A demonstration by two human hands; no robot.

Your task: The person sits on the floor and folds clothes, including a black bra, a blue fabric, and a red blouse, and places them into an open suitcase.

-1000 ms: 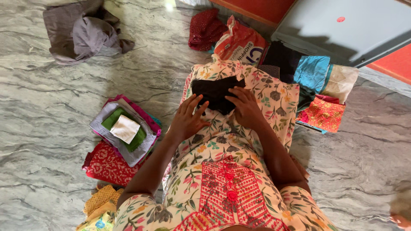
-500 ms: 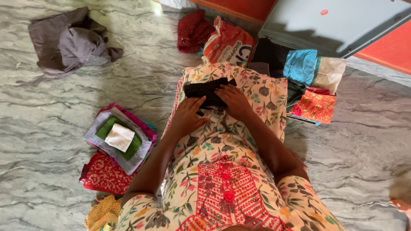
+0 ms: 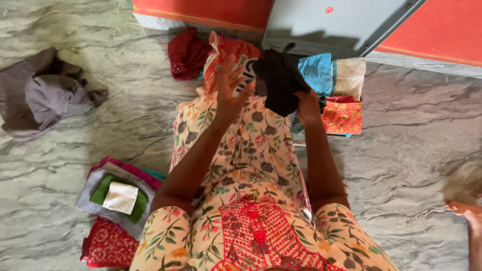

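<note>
My right hand (image 3: 307, 105) is raised above my lap and grips a small black cloth (image 3: 278, 83) by its lower edge. My left hand (image 3: 228, 93) is lifted beside it with the fingers spread, holding nothing, close to the cloth's left side. Below both hands lies my lap in a cream floral dress (image 3: 236, 145) with a red embroidered panel. The black cloth hangs in front of a stack of folded clothes (image 3: 341, 95) in blue, cream and red-orange.
A pile of folded cloths (image 3: 118, 198) in grey, green, white, pink and red lies on the marble floor at my left. A crumpled grey garment (image 3: 42, 95) lies far left. A maroon cloth (image 3: 186, 52), an orange plastic bag (image 3: 236, 52), a grey metal door (image 3: 331, 22) stand ahead. Another person's foot (image 3: 467, 211) shows at right.
The black cloth was pressed flat on my lap under both hands; now my right hand has lifted it up and forward, and my left hand has come off it and opened.
</note>
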